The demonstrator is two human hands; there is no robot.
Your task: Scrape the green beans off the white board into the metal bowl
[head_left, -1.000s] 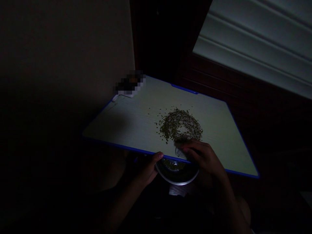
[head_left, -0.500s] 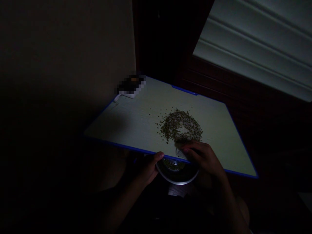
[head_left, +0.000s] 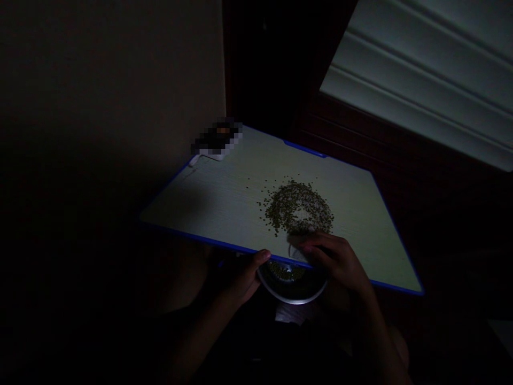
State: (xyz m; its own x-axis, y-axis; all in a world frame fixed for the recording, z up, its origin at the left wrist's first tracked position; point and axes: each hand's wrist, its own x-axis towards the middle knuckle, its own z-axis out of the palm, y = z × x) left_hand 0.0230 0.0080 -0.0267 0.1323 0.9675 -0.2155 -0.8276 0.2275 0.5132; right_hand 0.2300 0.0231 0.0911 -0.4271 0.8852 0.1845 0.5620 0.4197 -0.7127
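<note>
A white board with a blue rim carries a loose ring of small dark green beans, with a bare patch in its middle. My left hand grips the board's near edge, its thumb on the blue rim and its fingers beneath. Just at the near side of the beans, my right hand rests low over the board with fingertips pinched together; what they hold, if anything, is hidden. Below the near edge a metal bowl shows part of its inside, with more green beans in it.
On the board's far left corner lies a blurred-out device with a white edge. A plain wall rises at the left. Pale slatted panels stand at the upper right above dark wood. The room is very dim.
My right fingertips have shifted very slightly by the near edge of the beans. The left hand keeps its grip, and the view has drifted a little.
</note>
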